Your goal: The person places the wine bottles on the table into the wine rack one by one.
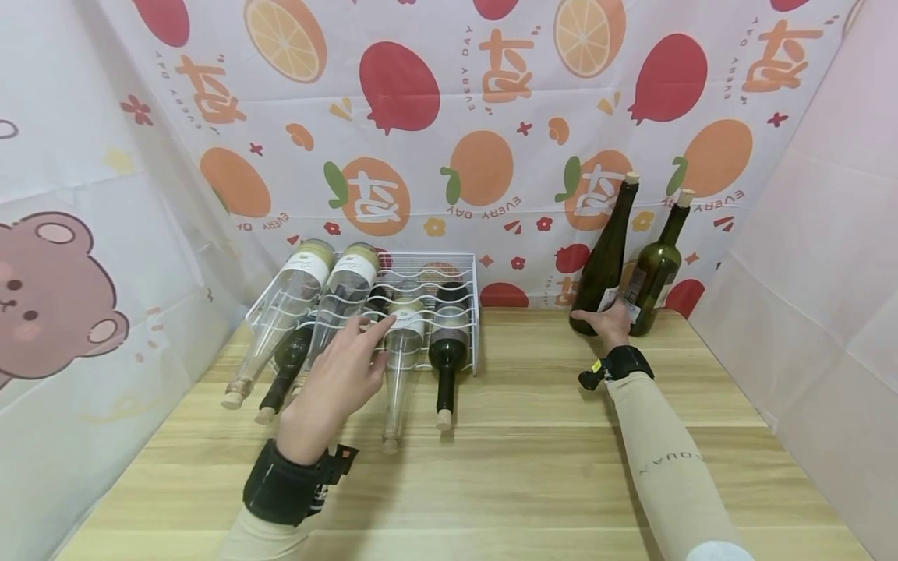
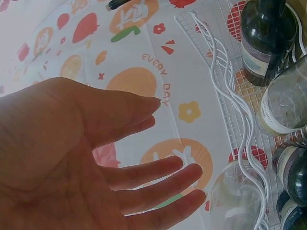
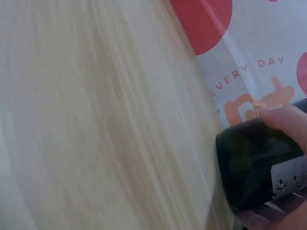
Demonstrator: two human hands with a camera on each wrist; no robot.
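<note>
At the back right, my right hand grips the lower part of a dark green wine bottle with a cork in its neck. The thumb lies along one side of this bottle's base in the right wrist view, and the fingers are partly hidden. My left hand is held over the front of a white wire wine rack, fingers spread and holding nothing. Under and beside it, a clear bottle and a dark bottle lie in the rack, necks toward me.
A second green wine bottle stands upright just right of the gripped one. Two clear bottles with pale labels, one the leftmost bottle, lie higher on the rack. A dark bottle lies below them. Printed cloth hangs behind the wooden table.
</note>
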